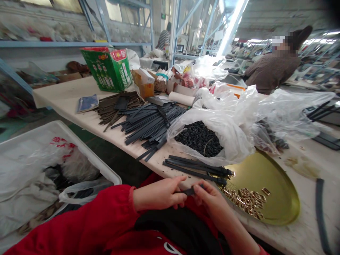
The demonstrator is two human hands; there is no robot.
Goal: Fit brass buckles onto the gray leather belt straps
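Note:
A short stretch of dark strap [188,191] shows between my hands, just off the table's front edge. My left hand [166,193] is closed around one part of it, while my right hand [208,196] pinches the other end; most of the strap is hidden by the fingers. Beyond my hands lie several dark straps [191,165] with gold buckles at their right ends, partly over a round gold tray [281,187]. A pile of small gold buckles [249,202] covers the tray's near side. Small black loops [200,138] fill an open clear plastic bag [233,141].
A big heap of dark straps [151,120] lies beside browner ones [114,106]. Farther back stand a green carton [108,71] and a small cardboard box [143,83]. A white bin [106,166] is at my left. One person [273,67] sits across at the right.

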